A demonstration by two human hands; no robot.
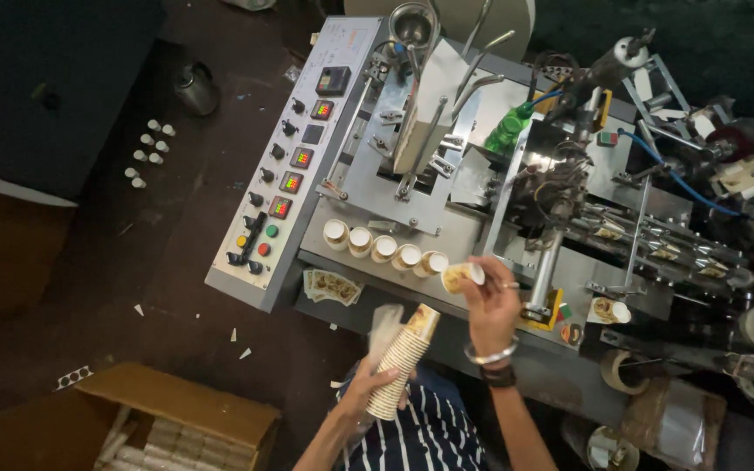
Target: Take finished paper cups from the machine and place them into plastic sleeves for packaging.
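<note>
- Your right hand (pixel 489 301) is holding a single paper cup (pixel 462 276) pinched in its fingers (pixel 482 277). The cup is lying on its side, mouth towards the camera and slightly left.
- That cup is sitting at the right end of the row of cups (pixel 383 245) standing on the machine's ledge (pixel 447 228), just beside the last one; I cannot tell whether the two are touching.
- The row is running left to right, dropping slightly towards your right hand, so the right hand is the nearer one to it.
- Your left hand (pixel 366 392) is gripping the cup stack (pixel 401 362) near its lower end, fingers closed round it. A crumpled clear bag (pixel 383 324) is lying against the stack's left side.
- The stack's long axis is tilting up and to the right, its open top pointing towards the single cup. The top is lying below and left of your right fingers, near but apart.
- The control panel (pixel 285 179) is sitting left of the row, well away from both hands.
- A cardboard box (pixel 176 410) is standing on the floor at lower left.
</note>
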